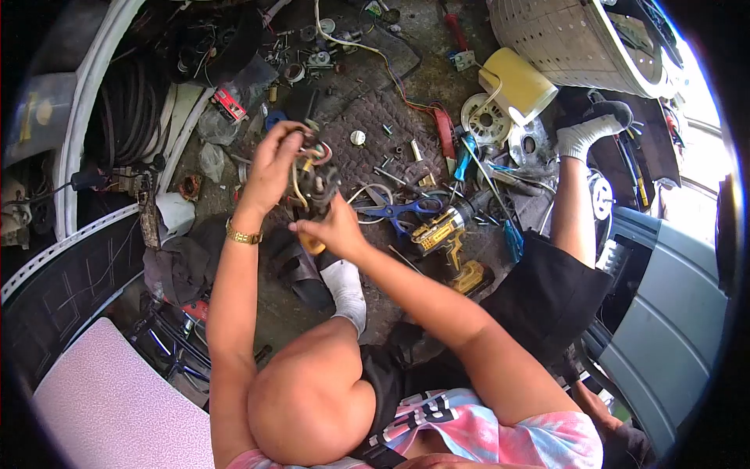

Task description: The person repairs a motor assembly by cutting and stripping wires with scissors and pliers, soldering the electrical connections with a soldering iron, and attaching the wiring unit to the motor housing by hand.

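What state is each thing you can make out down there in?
Left hand: gripping the wired part
Right hand: gripping it too
Wired part: held above the floor, wires exposed
Yellow drill: lying down, battery attached
Yellow container: tilted
Perforated drum: open end showing

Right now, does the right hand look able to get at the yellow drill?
Probably yes: the yellow drill lies close beside the right forearm with nothing seen covering it, though the right hand holds the wired part and would likely have to let go first.
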`<state>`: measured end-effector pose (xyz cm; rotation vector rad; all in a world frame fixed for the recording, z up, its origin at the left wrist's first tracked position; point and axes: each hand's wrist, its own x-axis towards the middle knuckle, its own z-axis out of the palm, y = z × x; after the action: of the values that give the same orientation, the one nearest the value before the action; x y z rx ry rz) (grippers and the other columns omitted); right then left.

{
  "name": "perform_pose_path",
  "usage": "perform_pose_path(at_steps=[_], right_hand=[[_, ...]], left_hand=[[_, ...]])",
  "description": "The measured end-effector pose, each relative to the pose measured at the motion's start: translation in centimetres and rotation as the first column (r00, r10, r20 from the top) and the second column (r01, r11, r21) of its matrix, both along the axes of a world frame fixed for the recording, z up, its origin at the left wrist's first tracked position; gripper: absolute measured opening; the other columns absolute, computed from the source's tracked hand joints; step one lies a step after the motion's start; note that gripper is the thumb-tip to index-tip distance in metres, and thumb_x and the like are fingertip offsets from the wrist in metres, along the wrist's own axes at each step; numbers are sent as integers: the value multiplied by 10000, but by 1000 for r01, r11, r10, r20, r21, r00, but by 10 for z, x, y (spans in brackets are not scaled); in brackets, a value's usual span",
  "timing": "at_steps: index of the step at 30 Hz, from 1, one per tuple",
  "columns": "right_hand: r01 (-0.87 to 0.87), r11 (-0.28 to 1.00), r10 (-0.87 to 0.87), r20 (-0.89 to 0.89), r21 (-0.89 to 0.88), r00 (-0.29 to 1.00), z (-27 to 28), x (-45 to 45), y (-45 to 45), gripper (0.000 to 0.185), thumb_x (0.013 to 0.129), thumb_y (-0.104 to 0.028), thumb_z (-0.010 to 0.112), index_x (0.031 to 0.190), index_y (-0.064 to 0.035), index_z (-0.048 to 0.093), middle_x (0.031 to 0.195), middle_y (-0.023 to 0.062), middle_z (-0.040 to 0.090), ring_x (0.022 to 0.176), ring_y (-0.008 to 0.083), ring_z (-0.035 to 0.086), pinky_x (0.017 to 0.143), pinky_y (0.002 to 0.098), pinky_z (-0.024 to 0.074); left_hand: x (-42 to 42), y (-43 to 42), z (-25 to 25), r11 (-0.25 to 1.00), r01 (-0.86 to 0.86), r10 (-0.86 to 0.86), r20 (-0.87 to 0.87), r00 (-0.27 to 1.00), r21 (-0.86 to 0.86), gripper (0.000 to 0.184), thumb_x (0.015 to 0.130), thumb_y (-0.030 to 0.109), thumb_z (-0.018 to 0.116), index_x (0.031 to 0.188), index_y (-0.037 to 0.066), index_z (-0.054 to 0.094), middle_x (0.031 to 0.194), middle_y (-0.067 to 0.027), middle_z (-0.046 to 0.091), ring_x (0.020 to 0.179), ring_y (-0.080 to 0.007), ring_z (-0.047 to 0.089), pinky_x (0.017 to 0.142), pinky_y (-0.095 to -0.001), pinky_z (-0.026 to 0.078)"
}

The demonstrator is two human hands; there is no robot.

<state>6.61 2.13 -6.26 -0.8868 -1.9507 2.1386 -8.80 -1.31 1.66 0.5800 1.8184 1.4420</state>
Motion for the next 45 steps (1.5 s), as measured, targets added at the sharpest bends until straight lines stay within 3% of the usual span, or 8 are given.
perform_pose_path(at_steps=[4, 15, 18, 19, 26, 30, 35, 45], right_hand=[[140, 941, -161, -44, -309, 986, -35, 15, -33, 844, 630, -252, 906, 1302, -25, 448, 1185, 132, 644, 1086, 255, 623, 954, 370, 463], [229, 764, -216, 95, -603, 972, -66, 40, -29, 732, 665, -162, 859, 1208, -6, 394, 1219, 183, 582, 1091, 260, 590, 960, 371, 455], [-19, 999, 27, 179, -49, 984, -80, 71, -15, 844, 702, -307, 803, 1356, -14, 357, 1171, 231, 620, 1075, 358, 618, 951, 424, 469], [-93, 995, 100, 246, -38, 964, -61, 82, 1, 851, 708, -311, 796, 1401, -59, 372, 1171, 218, 634, 1078, 350, 623, 937, 414, 481], [-102, 985, 89, 93, 136, 992, 50, 179, 85, 482, 808, -166, 721, 1249, -58, 556, 1120, 148, 660, 991, 241, 650, 868, 360, 516], [-31, 992, 40, -76, 120, 996, 135, 256, 131, 349, 848, -61, 653, 1192, -38, 596, 977, 67, 663, 934, 155, 622, 804, 298, 512], [33, 894, -40, 7, 447, 999, 158, 277, 197, 285, 857, -80, 642, 1134, -14, 624, 911, 43, 655, 857, 110, 593, 766, 271, 476], [-73, 642, 22, 78, 763, 997, 93, 25, 305, 223, 862, -198, 659, 987, -15, 684, 919, 164, 710, 865, 309, 689, 770, 386, 515]], left_hand=[[-1, 5, -47, 974, 176, -167, 71, 983, -145, 222, 1003, 208, 520, 1082, 13, 591, 999, 1, 605, 935, -69, 543, 856, -240, 449], [6, 19, -132, 911, 347, -341, 68, 938, -224, 238, 976, 206, 567, 1124, 25, 608, 1020, 1, 625, 937, -93, 573, 873, -275, 462], [10, 25, -147, 955, 232, -253, -100, 962, -185, 216, 934, 148, 602, 1085, -5, 626, 1021, -61, 643, 944, -154, 616, 840, -315, 490], [12, 26, -145, 957, 137, -222, -339, 914, -256, 211, 886, 127, 646, 1056, 0, 654, 1013, -109, 660, 943, -218, 643, 836, -333, 497], [43, 11, -108, 881, -242, -145, -719, 679, -406, 269, 810, 130, 711, 1058, 42, 655, 1021, -159, 686, 908, -303, 667, 789, -391, 514], [60, 8, -87, 839, -329, -95, -713, 694, -432, 252, 796, 165, 724, 1021, 79, 651, 1068, -120, 670, 976, -337, 640, 816, -439, 505], [72, 5, -67, 823, -317, -84, -654, 752, -471, 258, 797, 179, 734, 1023, 83, 654, 1067, -119, 672, 974, -335, 644, 815, -438, 507], [52, -12, -93, 957, -221, 76, -575, 814, -187, 243, 769, 113, 740, 991, 30, 683, 875, -133, 655, 796, -267, 643, 712, -359, 510]])
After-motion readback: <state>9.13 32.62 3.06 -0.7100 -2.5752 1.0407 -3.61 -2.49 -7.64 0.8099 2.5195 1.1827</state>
